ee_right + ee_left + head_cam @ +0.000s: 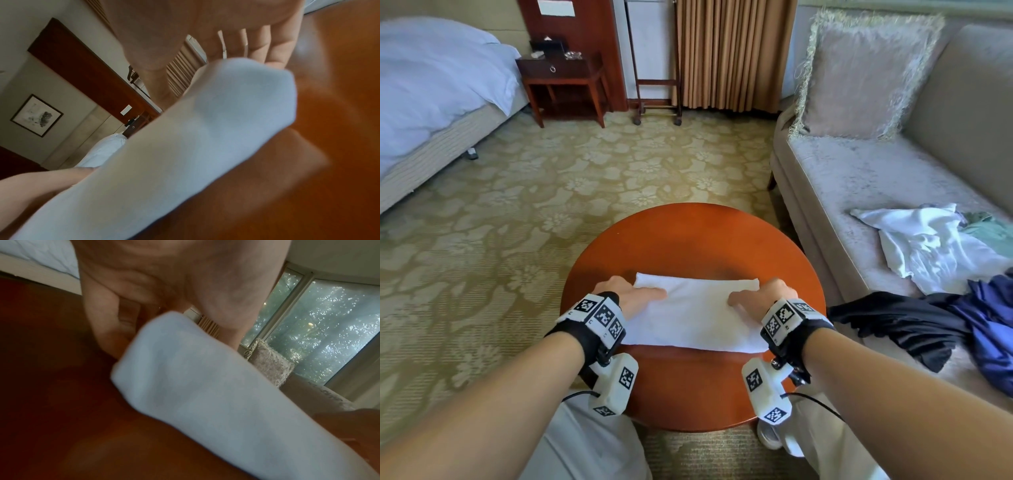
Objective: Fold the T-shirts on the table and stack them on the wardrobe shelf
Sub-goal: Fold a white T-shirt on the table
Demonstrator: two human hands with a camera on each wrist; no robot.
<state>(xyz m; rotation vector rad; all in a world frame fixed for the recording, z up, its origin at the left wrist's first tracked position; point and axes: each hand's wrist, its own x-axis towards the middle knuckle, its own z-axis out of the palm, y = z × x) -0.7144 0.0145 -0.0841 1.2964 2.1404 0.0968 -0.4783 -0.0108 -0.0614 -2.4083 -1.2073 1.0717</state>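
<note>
To my left is the bed [431, 85] with pale blue bedding, and to my right the grey sofa [859, 192], a fringed cushion [859, 78] propped at its far end. On the sofa seat lies a heap of unfolded clothes: a white shirt [921, 246], something green [989, 229] behind it, a blue piece [993, 329] and a black one [893, 318] hanging over the front edge. In front of me stands the round wooden table [688, 233]. On its near half lies the white T-shirt [695, 315], folded into a long flat band that runs left to right. My left hand [630, 294] grips its left end, thumb on top and fingers curled round the edge. My right hand [760, 294] grips the right end the same way, fingers tucked under the fold.
</note>
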